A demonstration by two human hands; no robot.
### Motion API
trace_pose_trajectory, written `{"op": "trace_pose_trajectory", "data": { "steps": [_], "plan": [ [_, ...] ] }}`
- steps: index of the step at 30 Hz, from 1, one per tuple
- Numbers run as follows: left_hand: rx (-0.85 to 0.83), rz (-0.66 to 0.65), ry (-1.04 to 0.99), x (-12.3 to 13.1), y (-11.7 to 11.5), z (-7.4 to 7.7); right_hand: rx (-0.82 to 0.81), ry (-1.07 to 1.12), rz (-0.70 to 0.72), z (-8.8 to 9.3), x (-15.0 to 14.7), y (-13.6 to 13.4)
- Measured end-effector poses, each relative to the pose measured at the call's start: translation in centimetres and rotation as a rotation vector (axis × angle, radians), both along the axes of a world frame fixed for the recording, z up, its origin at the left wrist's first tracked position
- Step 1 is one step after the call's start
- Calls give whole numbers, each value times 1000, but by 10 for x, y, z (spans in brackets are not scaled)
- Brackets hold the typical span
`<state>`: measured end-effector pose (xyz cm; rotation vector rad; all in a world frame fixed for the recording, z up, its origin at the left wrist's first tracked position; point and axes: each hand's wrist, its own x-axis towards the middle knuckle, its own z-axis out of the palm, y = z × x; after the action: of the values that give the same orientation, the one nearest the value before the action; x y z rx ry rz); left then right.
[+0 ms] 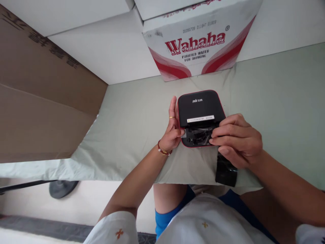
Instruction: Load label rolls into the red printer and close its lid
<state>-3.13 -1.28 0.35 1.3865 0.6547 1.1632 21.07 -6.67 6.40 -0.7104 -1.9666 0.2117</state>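
A black, rounded-square device [199, 106] with a red edge lies on the cloth-covered table. Its top bears a pale logo and a white label strip [200, 119]. Below the strip, the near part is an open recess [200, 136] with dark parts and shiny, film-like bits. My left hand [173, 134] grips the device's left side, thumb on the near left corner and fingers along the edge. My right hand [240, 140] is closed at the right end of the recess, fingertips pinched together; what they hold is hidden. Under it a glossy black piece [226, 171] lies at the table's front edge.
A white and red Wahaha water carton [198, 51] stands behind the device. A large brown cardboard box [45, 91] occupies the left side. The pale green tablecloth [132, 125] hangs over the front edge. A round black base [63, 188] rests on the floor at lower left.
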Motion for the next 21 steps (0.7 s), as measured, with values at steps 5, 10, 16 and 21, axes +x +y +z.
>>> {"op": "trace_pose_trajectory", "data": {
  "steps": [5, 10, 16, 21],
  "plan": [
    [18, -11, -40, 3, 6, -7, -8, -25, 52, 9, -1, 2],
    [65, -22, -90, 6, 10, -12, -260, -143, 87, 52, -2, 13],
    [15, 26, -96, 9, 11, -12, -287, -623, -186, 45, -9, 73],
    [-53, 46, -121, 8, 18, -18, -275, -459, -312, -1, -30, 108]
  ]
}}
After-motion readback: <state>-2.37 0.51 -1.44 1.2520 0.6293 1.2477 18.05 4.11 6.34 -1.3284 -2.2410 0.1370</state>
